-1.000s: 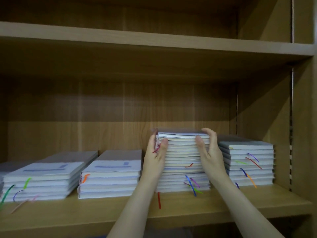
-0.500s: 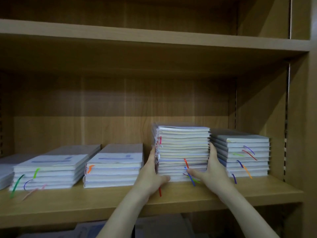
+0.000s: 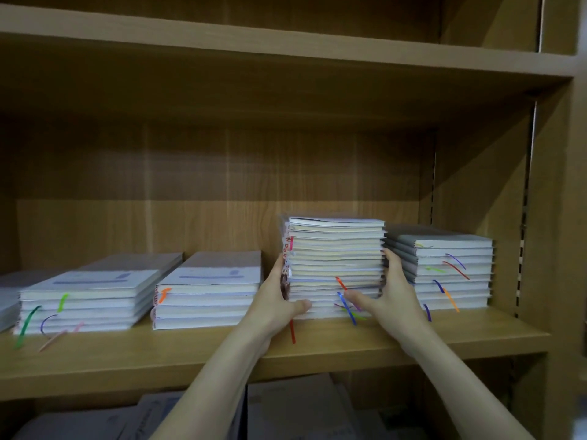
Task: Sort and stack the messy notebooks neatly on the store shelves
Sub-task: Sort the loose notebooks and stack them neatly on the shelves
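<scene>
1. The tall stack of notebooks stands on the wooden shelf, between a lower stack of grey-covered notebooks just to its right and a short stack of pale notebooks to its left.
2. The left hand grips the stack's left side low down, thumb across the front edges; the right hand clasps the right side, thumb on the front.
3. Both hands hold the lower half only. The upper notebooks look loosely aligned, so a quick push or lift could probably make them slide off.
4. Ribbon bookmarks hang from the front; one red ribbon trails onto the shelf and could snag or be trapped under the stack.
5. Pushing right could jam fingers against the neighbouring grey stack or knock it askew.
</scene>
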### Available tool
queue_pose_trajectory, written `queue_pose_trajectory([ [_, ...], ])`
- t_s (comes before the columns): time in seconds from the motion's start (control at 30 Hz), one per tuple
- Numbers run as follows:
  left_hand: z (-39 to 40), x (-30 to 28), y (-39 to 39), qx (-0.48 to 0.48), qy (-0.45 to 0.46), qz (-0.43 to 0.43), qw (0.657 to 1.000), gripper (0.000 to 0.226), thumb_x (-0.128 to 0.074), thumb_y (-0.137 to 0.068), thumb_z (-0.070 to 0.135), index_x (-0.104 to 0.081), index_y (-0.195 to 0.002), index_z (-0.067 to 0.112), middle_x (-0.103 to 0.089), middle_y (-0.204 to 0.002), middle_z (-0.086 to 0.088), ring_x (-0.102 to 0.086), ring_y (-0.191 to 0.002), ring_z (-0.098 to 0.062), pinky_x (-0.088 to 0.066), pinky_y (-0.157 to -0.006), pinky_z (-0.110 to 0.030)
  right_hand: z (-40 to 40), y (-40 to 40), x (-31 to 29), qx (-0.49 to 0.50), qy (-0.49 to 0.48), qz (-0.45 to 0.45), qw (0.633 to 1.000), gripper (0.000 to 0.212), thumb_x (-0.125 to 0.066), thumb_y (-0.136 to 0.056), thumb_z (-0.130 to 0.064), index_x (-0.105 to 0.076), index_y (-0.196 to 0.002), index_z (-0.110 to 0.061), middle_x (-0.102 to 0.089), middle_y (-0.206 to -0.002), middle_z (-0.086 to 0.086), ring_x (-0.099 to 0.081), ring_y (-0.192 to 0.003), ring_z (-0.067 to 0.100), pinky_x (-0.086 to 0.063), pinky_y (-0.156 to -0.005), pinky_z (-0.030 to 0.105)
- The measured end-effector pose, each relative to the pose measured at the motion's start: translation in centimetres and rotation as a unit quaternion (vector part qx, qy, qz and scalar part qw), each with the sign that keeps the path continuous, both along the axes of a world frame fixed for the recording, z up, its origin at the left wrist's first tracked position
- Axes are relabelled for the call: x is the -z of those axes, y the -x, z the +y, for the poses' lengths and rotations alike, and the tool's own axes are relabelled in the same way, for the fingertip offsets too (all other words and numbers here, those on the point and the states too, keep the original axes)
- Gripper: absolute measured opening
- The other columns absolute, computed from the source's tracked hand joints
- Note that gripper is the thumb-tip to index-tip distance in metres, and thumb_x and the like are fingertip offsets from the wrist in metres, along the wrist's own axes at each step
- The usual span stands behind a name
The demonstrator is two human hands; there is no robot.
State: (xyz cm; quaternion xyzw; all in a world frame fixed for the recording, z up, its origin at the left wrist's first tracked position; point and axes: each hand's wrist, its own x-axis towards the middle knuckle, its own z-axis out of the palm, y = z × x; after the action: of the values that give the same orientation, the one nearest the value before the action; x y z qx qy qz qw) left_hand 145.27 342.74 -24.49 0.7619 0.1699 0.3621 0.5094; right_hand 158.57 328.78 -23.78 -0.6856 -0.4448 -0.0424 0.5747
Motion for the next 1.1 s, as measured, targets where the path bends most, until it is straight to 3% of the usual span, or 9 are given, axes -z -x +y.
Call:
queue_pose_trajectory([
  [0.1, -0.3, -0.3, 0.0, -0.002, -0.005, -0.009, 1.000, 0.076, -0.071, -0.082, 0.014, -0.031, -0.144, 0.033, -0.055, -0.129, 0.009, -0.051, -0.120, -0.012, -0.042, -0.104, -0.036, 0.3, -0.7, 0.5, -0.013, -0.030, 0.048, 0.998, 0.083, -0.081, -0.071, -0.023, -0.033, -0.138, -0.023, -0.058, -0.124, -0.006, -0.056, -0.115, 0.014, -0.044, -0.101, 0.037],
  [0.23, -0.3, -0.3, 0.2, 0.033, 0.030, -0.042, 0.998, 0.060, -0.059, -0.091, 0.012, -0.035, -0.143, 0.028, -0.057, -0.128, 0.010, -0.053, -0.117, -0.006, -0.045, -0.098, -0.023, 0.3, -0.9, 0.6, -0.095, -0.090, 0.157, 0.979, 0.010, -0.059, -0.090, -0.022, -0.063, -0.097, -0.015, -0.069, -0.103, 0.009, -0.062, -0.089, 0.013, -0.045, -0.073, 0.024],
  [0.43, 0.1, -0.1, 0.2, 0.029, 0.035, -0.047, 0.998, 0.054, -0.054, -0.093, 0.008, -0.039, -0.142, 0.026, -0.059, -0.127, 0.006, -0.054, -0.117, -0.009, -0.046, -0.093, -0.021, 0.3, -1.4, 0.9, -0.099, -0.107, 0.132, 0.980, 0.011, -0.054, -0.094, -0.019, -0.064, -0.092, -0.017, -0.071, -0.086, -0.007, -0.063, -0.071, -0.009, -0.043, -0.060, 0.006],
  [0.7, -0.4, -0.2, 0.0, 0.012, -0.009, -0.022, 1.000, 0.043, -0.050, -0.096, 0.014, -0.042, -0.138, 0.024, -0.060, -0.125, 0.007, -0.055, -0.115, -0.009, -0.040, -0.106, -0.032, 0.5, -1.4, 0.9, -0.034, -0.081, 0.085, 0.993, 0.014, -0.056, -0.093, -0.029, -0.064, -0.083, -0.022, -0.072, -0.084, -0.007, -0.064, -0.083, 0.009, -0.044, -0.073, 0.029],
  [0.77, -0.5, -0.3, 0.0, 0.011, -0.012, -0.017, 1.000, 0.046, -0.053, -0.095, 0.018, -0.040, -0.139, 0.024, -0.059, -0.127, 0.007, -0.054, -0.117, -0.010, -0.039, -0.107, -0.035, 0.6, -1.4, 0.9, -0.025, -0.081, 0.090, 0.992, 0.014, -0.057, -0.092, -0.029, -0.065, -0.085, -0.020, -0.071, -0.085, -0.007, -0.063, -0.084, 0.011, -0.043, -0.070, 0.026],
  [0.83, -0.7, -0.4, 0.0, -0.007, -0.004, -0.025, 1.000, 0.061, -0.060, -0.090, 0.026, -0.032, -0.144, 0.025, -0.053, -0.134, 0.007, -0.049, -0.124, -0.013, -0.036, -0.110, -0.038, 0.5, -1.2, 0.8, -0.057, -0.088, 0.123, 0.987, 0.017, -0.059, -0.091, -0.024, -0.064, -0.107, -0.018, -0.070, -0.100, -0.005, -0.061, -0.092, 0.011, -0.043, -0.069, 0.018],
  [0.9, -1.3, -1.2, 0.2, -0.039, 0.003, -0.062, 0.997, 0.080, -0.061, -0.087, 0.035, -0.013, -0.150, 0.026, -0.036, -0.148, 0.006, -0.035, -0.136, -0.014, -0.029, -0.112, -0.031, 0.3, -1.1, 0.0, -0.100, -0.110, 0.147, 0.978, 0.058, -0.061, -0.090, -0.024, -0.038, -0.142, -0.023, -0.055, -0.130, -0.007, -0.052, -0.115, 0.008, -0.044, -0.086, 0.018],
  [0.97, -2.0, -2.6, 0.2, -0.050, -0.005, -0.109, 0.993, 0.087, -0.058, -0.086, 0.040, 0.001, -0.150, 0.029, -0.021, -0.154, 0.006, -0.024, -0.140, -0.013, -0.026, -0.109, -0.026, 0.4, -0.8, -1.9, -0.099, -0.110, 0.108, 0.983, 0.073, -0.057, -0.091, -0.032, -0.013, -0.149, -0.039, -0.031, -0.149, -0.010, -0.031, -0.134, 0.007, -0.031, -0.102, 0.025],
  [1.1, -2.6, -4.2, -0.7, -0.024, -0.031, -0.131, 0.991, 0.072, -0.047, -0.093, 0.040, -0.001, -0.148, 0.039, -0.018, -0.155, 0.012, -0.025, -0.140, -0.011, -0.028, -0.114, -0.038, 1.7, -0.3, -4.5, -0.078, -0.093, 0.033, 0.992, 0.058, -0.041, -0.098, -0.039, -0.013, -0.149, -0.036, -0.017, -0.156, -0.008, -0.018, -0.143, 0.014, -0.022, -0.108, 0.028],
])
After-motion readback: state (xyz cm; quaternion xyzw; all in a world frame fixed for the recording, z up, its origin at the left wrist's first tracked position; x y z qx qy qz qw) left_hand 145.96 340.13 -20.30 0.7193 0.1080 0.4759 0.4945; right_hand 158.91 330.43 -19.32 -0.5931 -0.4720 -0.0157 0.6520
